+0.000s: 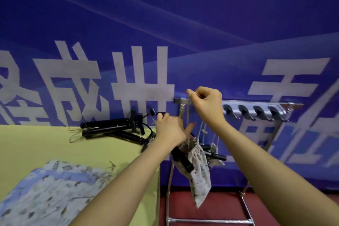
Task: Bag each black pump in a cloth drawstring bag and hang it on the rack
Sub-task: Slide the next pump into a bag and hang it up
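Bagged pump (183, 160) dangles below the rack (256, 105), handle poking out the bag (199, 174) mouth. Your right hand (208, 102) pinches the drawstring (188, 115); left hand (169, 127) closed at the neck. It could slip out if the mouth isn't cinched.

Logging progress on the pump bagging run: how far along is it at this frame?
Done: one bagged pump already seems to hang on the rack. In hand: the right hand pulls the drawstring up by the rack bar while the left hand holds the neck of a floral bag, a pump sticking out. Left: several black pumps and spare bags on the table.
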Demonstrator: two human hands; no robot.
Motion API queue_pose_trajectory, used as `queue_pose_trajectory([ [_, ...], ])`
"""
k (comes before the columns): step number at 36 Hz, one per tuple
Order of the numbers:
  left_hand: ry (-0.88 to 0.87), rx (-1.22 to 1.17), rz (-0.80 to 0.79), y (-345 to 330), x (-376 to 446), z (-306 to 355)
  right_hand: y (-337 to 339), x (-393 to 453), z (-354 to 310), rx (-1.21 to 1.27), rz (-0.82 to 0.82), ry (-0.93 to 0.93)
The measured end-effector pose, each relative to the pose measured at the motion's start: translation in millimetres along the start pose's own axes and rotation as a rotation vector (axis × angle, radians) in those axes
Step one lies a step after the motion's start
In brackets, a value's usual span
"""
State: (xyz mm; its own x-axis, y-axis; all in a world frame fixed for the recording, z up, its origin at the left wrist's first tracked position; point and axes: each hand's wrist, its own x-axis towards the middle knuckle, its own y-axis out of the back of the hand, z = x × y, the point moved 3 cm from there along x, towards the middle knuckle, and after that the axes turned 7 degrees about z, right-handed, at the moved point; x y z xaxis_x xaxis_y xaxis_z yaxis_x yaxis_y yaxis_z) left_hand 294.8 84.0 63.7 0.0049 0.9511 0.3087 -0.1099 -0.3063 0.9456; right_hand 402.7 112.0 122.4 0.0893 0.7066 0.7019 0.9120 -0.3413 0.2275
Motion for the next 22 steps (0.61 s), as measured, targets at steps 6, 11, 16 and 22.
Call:
queue_pose_trajectory([
  [6,0.025,-0.19,-0.1,-29.6,-12.4,55.6,48.2,-29.8,60.2,-0.105,-0.069,-0.121],
  [11,0.066,-0.341,-0.187,-62.0,-9.9,86.0,78.2,-49.3,103.9,-0.21,-0.105,-0.214],
  [16,0.082,-0.489,-0.31,-91.5,4.9,108.1,97.1,-57.5,141.7,-0.266,-0.169,-0.242],
  [22,0.072,-0.619,-0.363,-131.1,33.5,130.9,111.4,-50.3,182.7,-0.299,-0.266,-0.294],
])
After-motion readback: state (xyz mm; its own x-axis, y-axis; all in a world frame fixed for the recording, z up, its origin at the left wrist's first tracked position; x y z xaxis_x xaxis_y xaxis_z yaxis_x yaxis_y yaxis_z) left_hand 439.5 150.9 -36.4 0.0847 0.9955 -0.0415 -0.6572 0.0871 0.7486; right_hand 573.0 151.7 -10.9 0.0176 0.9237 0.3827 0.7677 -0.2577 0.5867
